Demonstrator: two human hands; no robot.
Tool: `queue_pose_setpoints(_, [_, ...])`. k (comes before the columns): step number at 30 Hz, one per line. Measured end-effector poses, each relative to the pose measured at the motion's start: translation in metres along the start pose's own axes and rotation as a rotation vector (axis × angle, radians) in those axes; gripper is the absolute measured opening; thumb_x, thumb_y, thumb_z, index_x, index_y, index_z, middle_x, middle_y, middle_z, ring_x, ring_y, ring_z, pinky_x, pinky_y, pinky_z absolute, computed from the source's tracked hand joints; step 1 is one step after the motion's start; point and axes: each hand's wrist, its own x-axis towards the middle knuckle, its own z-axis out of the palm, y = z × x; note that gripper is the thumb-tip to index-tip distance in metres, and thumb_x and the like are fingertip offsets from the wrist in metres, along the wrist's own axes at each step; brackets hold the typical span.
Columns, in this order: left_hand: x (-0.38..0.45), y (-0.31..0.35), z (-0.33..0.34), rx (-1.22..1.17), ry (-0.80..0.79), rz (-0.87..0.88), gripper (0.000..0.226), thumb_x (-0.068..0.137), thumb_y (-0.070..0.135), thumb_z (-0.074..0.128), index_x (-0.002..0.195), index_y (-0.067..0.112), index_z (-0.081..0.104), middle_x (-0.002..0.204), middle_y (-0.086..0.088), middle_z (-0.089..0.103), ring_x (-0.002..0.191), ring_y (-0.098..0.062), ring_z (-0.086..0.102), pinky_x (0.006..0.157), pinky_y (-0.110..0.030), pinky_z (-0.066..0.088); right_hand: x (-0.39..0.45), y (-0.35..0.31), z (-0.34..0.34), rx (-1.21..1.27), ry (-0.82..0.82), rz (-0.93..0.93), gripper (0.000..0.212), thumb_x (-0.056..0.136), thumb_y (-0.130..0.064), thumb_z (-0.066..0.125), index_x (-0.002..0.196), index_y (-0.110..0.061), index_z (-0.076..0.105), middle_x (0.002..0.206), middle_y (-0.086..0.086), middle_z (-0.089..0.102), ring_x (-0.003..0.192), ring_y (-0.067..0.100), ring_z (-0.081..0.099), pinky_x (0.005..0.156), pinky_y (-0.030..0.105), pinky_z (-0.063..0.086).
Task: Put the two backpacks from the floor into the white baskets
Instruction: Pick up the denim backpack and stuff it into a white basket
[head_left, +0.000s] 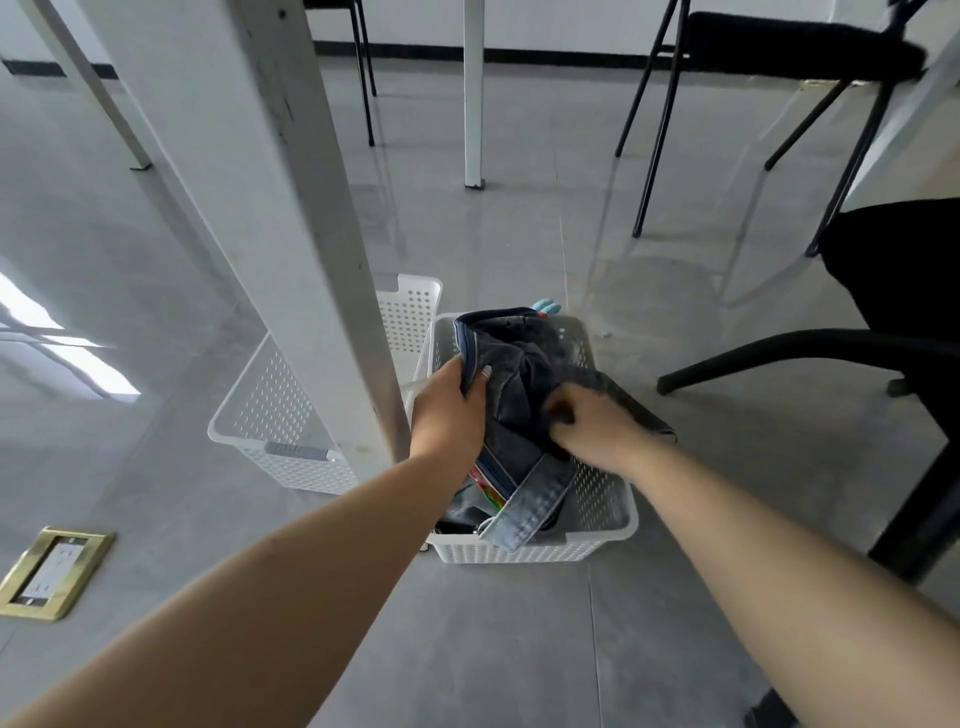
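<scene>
A dark denim backpack (519, 384) sits crumpled inside the right white basket (602, 514) on the grey floor. One faded strap hangs over the basket's near rim, another over the right rim. My left hand (449, 415) grips the backpack's left edge at the zipper. My right hand (592, 421) is closed on the fabric at its right side. A second white basket (270, 410) stands to the left, partly hidden behind a white table leg; what I can see of its inside holds nothing. No other backpack is in sight.
A thick white table leg (291, 208) rises between the two baskets. Black chairs (779, 47) stand at the back right, and a black chair base (779, 348) reaches in beside the right basket. A brass floor socket (52, 571) lies at the left.
</scene>
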Motion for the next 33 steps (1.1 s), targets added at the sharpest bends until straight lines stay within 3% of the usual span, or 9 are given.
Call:
queue_pose_setpoints(3, [0.004, 0.007, -0.002, -0.005, 0.03, -0.014, 0.022, 0.098, 0.03, 0.043, 0.099, 0.014, 0.057, 0.089, -0.004, 0.063, 0.08, -0.022, 0.056, 0.068, -0.027, 0.039, -0.017, 0.018, 0.026, 0.065, -0.247, 0.036, 0.043, 0.089, -0.05, 0.049, 0.125, -0.026, 0.051, 0.125, 0.0, 0.057, 0.112, 0.02, 0.055, 0.092, 0.034, 0.045])
queue_pose_setpoints(6, [0.01, 0.015, 0.0, 0.036, 0.028, -0.026, 0.021, 0.099, 0.032, 0.041, 0.096, 0.017, 0.055, 0.084, -0.001, 0.06, 0.076, -0.021, 0.055, 0.065, -0.028, 0.04, -0.026, 0.033, 0.039, -0.115, -0.15, -0.098, 0.058, 0.077, -0.063, 0.059, 0.121, -0.026, 0.05, 0.123, 0.0, 0.056, 0.109, 0.02, 0.057, 0.087, 0.034, 0.048])
queue_pose_setpoints(12, [0.025, 0.035, -0.005, 0.035, 0.081, 0.06, 0.018, 0.099, 0.02, 0.04, 0.094, 0.014, 0.057, 0.076, -0.002, 0.058, 0.062, -0.016, 0.053, 0.051, -0.025, 0.035, -0.024, 0.045, 0.043, -0.334, 0.04, -0.127, 0.042, 0.079, -0.05, 0.065, 0.103, -0.019, 0.048, 0.103, 0.002, 0.058, 0.085, 0.023, 0.06, 0.064, 0.031, 0.04])
queue_pose_setpoints(15, [0.039, 0.045, -0.013, -0.009, 0.147, 0.093, 0.022, 0.096, 0.012, 0.039, 0.095, 0.007, 0.06, 0.075, -0.009, 0.061, 0.062, -0.025, 0.055, 0.051, -0.029, 0.04, -0.013, 0.053, 0.047, -0.632, 0.117, -0.024, 0.04, 0.088, -0.033, 0.058, 0.121, -0.015, 0.043, 0.117, 0.01, 0.057, 0.096, 0.029, 0.063, 0.071, 0.035, 0.048])
queue_pose_setpoints(18, [0.042, 0.056, -0.016, 0.034, 0.174, 0.152, 0.025, 0.094, 0.011, 0.039, 0.1, 0.006, 0.063, 0.084, -0.014, 0.066, 0.071, -0.031, 0.058, 0.061, -0.038, 0.048, -0.001, 0.051, 0.052, -0.655, 0.193, 0.107, 0.037, 0.092, -0.015, 0.047, 0.129, -0.011, 0.041, 0.127, 0.014, 0.049, 0.107, 0.033, 0.058, 0.08, 0.04, 0.05])
queue_pose_setpoints(23, [0.032, 0.039, -0.022, 0.076, 0.144, 0.117, 0.024, 0.096, 0.019, 0.039, 0.102, 0.013, 0.062, 0.093, -0.01, 0.066, 0.083, -0.03, 0.061, 0.065, -0.036, 0.049, 0.008, 0.052, 0.054, -0.737, -0.351, -0.068, 0.05, 0.092, -0.044, 0.045, 0.137, -0.024, 0.038, 0.137, 0.014, 0.048, 0.113, 0.037, 0.057, 0.092, 0.04, 0.049])
queue_pose_setpoints(25, [0.022, 0.037, -0.017, 0.064, 0.118, 0.089, 0.023, 0.097, 0.02, 0.039, 0.103, 0.014, 0.06, 0.094, -0.008, 0.064, 0.08, -0.025, 0.059, 0.063, -0.034, 0.047, 0.017, 0.048, 0.031, -0.7, -0.195, -0.116, 0.049, 0.092, -0.044, 0.043, 0.133, -0.017, 0.039, 0.129, 0.015, 0.053, 0.107, 0.037, 0.06, 0.083, 0.038, 0.05])
queue_pose_setpoints(29, [0.008, 0.036, -0.016, 0.0, 0.111, 0.042, 0.021, 0.098, 0.02, 0.038, 0.097, 0.015, 0.058, 0.088, -0.01, 0.063, 0.067, -0.016, 0.053, 0.058, -0.03, 0.043, 0.036, 0.034, -0.001, -0.524, 0.386, -0.145, 0.044, 0.088, -0.015, 0.05, 0.129, -0.001, 0.04, 0.127, 0.021, 0.045, 0.097, 0.04, 0.059, 0.068, 0.042, 0.049])
queue_pose_setpoints(33, [-0.004, 0.032, -0.018, -0.047, 0.095, 0.008, 0.02, 0.098, 0.026, 0.041, 0.088, 0.02, 0.058, 0.083, -0.015, 0.065, 0.066, -0.024, 0.058, 0.061, -0.035, 0.047, 0.067, 0.032, -0.004, -0.455, 0.179, 0.011, 0.073, 0.088, -0.021, 0.056, 0.149, -0.012, 0.016, 0.153, 0.016, 0.028, 0.136, 0.035, 0.036, 0.107, 0.049, 0.034])
